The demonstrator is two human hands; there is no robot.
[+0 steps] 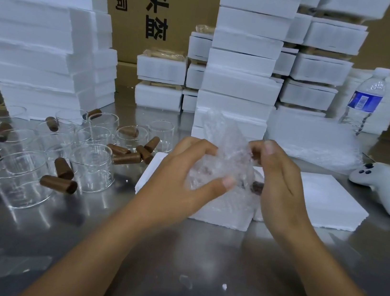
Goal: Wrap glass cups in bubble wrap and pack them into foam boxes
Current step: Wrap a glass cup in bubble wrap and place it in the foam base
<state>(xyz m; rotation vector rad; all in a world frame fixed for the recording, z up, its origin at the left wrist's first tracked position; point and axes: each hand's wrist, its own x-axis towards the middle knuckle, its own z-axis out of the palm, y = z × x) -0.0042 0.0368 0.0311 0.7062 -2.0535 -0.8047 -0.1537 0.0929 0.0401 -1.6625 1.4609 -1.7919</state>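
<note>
Both hands hold a glass cup half wrapped in bubble wrap (pixel 222 161) above an open foam box (pixel 219 214) at the table's centre. My left hand (pixel 185 171) cups the bundle from the left, thumb pressed on its front. My right hand (pixel 281 182) pinches the wrap at the bundle's right side, where the cup's brown handle (pixel 256 188) pokes out. A foam lid (pixel 326 204) lies to the right of the box. Several bare glass cups with brown handles (pixel 91 166) stand on the left of the steel table.
Tall stacks of white foam boxes (pixel 243 62) rise behind the hands and at the far left (pixel 44 51). A pile of bubble wrap sheets (pixel 314 144), a water bottle (pixel 364 101) and a white controller (pixel 381 189) sit at the right. Cardboard cartons form the back wall.
</note>
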